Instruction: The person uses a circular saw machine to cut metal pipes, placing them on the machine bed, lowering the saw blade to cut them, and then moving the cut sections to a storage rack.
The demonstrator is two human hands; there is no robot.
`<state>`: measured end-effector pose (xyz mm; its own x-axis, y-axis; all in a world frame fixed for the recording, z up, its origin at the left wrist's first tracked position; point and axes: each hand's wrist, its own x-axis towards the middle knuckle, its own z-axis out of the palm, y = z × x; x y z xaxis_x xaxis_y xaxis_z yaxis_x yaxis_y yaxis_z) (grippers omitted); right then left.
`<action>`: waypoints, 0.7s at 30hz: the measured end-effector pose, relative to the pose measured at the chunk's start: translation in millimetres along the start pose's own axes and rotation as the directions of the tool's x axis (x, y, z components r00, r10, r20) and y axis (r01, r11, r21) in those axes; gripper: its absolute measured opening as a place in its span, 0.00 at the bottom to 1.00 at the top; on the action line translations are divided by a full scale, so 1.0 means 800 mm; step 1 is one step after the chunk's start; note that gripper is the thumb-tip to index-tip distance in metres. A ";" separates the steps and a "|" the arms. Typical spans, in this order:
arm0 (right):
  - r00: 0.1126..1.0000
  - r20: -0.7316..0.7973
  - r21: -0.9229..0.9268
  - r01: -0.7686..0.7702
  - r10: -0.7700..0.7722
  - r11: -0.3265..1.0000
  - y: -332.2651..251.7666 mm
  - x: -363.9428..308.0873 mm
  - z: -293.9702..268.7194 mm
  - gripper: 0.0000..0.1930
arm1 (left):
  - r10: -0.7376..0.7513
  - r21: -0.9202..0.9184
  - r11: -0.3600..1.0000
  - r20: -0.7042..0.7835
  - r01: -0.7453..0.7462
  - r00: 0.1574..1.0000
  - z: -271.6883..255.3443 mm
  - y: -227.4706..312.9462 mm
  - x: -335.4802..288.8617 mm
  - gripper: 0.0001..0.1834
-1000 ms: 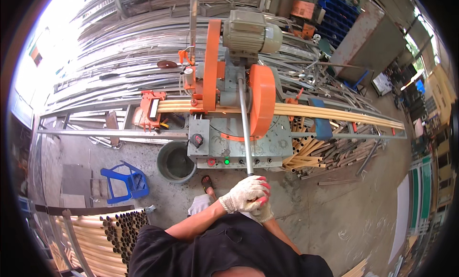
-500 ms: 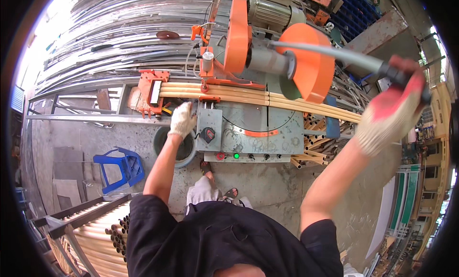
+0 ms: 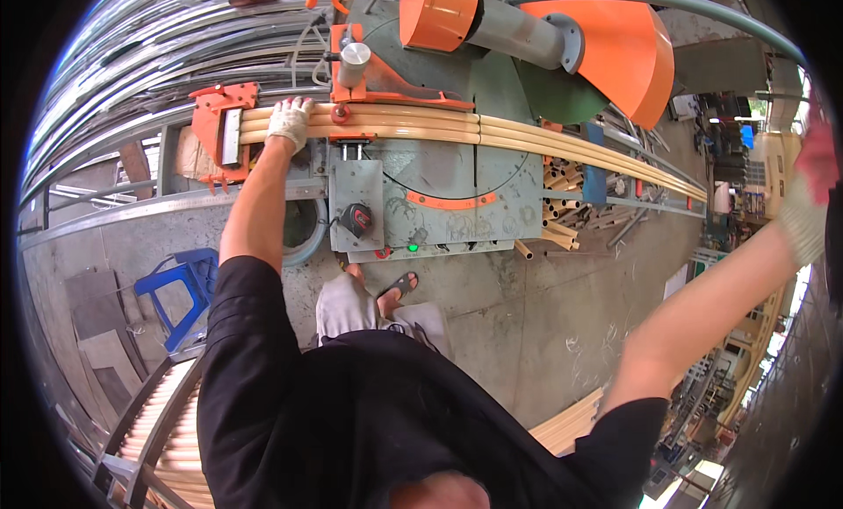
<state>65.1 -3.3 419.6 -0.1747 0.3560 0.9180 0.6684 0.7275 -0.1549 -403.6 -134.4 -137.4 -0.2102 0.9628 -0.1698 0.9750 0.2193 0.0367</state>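
My left hand [image 3: 291,124], in a pale knitted glove, lies across several long tan tubes [image 3: 404,122], its fingers curled over their far side. The tubes lie side by side across the grey saw table [image 3: 430,175], between an orange end stop [image 3: 221,133] and the right side. A dark gap crosses them near the table's slot. Far to the right, my right hand [image 3: 817,171], in a red-and-white glove, is closed around the end of the saw's grey lever [image 3: 685,4]; the grip itself is mostly hidden at the picture's rim. Above the tubes stands the orange blade guard [image 3: 628,57], raised.
A clamp with a metal cylinder [image 3: 354,61] stands beside my left hand. A tape measure [image 3: 356,219] sits on the near plate. Cut tubes [image 3: 562,202] are piled under the table's right side. A blue stool [image 3: 180,294] stands at left, near a tube rack [image 3: 145,439].
My left hand has moved from the table's near edge onto the tubes. My right hand has swung outward to the right with the lever, and the blade guard is higher. The view has shifted.
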 end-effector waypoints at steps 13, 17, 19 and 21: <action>-0.124 0.656 -0.747 -0.245 0.745 0.618 -0.068 -0.782 0.091 0.21 | 0.122 -0.054 0.991 0.051 -0.119 0.991 -0.036 -0.005 0.007 0.39; -0.240 0.559 -0.828 -0.222 0.794 0.515 -0.072 -0.796 0.111 0.22 | 0.085 0.025 0.996 0.145 -0.089 0.986 -0.043 -0.002 0.006 0.42; -0.262 0.566 -0.823 -0.232 0.781 0.519 -0.065 -0.795 0.111 0.22 | 0.067 0.039 0.996 0.166 -0.075 0.984 -0.050 0.005 0.009 0.42; -0.243 0.570 -0.817 -0.271 0.785 0.509 -0.064 -0.794 0.100 0.24 | 0.110 0.043 0.992 0.151 -0.118 0.982 -0.046 0.007 0.015 0.38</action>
<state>83.6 -219.7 -184.7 0.1554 0.8190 -0.5523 0.9782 -0.2056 -0.0296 -402.9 -116.1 -103.0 -0.0885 0.9461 -0.3115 0.9951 0.0977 0.0140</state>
